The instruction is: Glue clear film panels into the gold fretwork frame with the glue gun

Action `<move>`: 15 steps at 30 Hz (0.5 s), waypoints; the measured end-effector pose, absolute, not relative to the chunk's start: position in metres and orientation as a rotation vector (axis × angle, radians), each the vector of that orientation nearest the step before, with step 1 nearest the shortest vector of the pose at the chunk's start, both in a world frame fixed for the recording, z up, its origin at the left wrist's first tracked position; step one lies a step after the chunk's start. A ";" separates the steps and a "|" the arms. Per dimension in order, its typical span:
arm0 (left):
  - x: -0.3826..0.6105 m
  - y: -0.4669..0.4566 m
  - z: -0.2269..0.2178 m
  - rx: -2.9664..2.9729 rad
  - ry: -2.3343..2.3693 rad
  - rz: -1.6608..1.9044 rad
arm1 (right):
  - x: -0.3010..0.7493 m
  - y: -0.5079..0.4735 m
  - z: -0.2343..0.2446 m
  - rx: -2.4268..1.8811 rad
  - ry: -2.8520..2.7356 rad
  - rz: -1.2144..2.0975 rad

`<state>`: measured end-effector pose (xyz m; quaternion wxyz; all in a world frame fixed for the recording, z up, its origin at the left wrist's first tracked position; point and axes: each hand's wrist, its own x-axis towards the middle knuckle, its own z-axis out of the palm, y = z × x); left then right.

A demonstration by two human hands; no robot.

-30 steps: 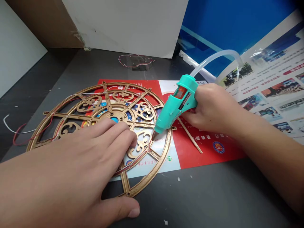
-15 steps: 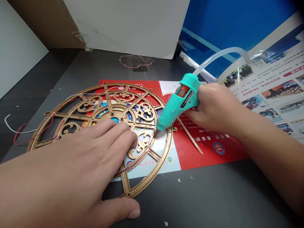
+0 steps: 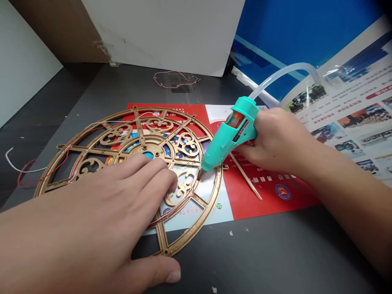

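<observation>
My left hand [image 3: 122,212] lies flat across a gold-coloured round openwork frame [image 3: 190,239], its fingers over the scrollwork near the hub and its thumb stretched out by the near rim. Thin red and white wires [image 3: 179,207] run along the frame's inner ring. My right hand [image 3: 272,141] is wrapped round the handle of a turquoise glue gun [image 3: 225,141]. The gun tilts down with its nozzle at the inner ring, beside the wire; whether the tip touches is unclear. A long clear glue stick [image 3: 269,79] curves out of its back.
Under the frame lies a red and white printed sheet [image 3: 260,204] on the dark table. A wooden stick [image 3: 246,177] rests right of the frame. Behind are a thin wire loop [image 3: 177,87] and a white panel [image 3: 165,36]; a printed board [image 3: 352,110] stands at right.
The glue gun and my right hand have shifted very slightly, with the nozzle a touch lower and nearer along the inner ring. My left hand and the frame look unmoved.
</observation>
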<state>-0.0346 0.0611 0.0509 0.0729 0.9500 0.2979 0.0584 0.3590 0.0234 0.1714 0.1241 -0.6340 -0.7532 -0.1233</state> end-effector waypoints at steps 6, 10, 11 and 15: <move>-0.027 0.067 0.040 2.856 0.903 0.177 | 0.352 0.024 0.177 -1.976 -2.228 -0.280; -0.022 0.066 0.038 2.854 0.908 0.181 | 0.352 0.024 0.180 -2.015 -2.142 -0.315; -0.021 0.066 0.038 2.854 0.908 0.182 | 0.353 0.023 0.180 -2.010 -2.124 -0.319; -0.020 0.066 0.038 2.852 0.911 0.187 | 0.355 0.022 0.179 -1.960 -2.115 -0.348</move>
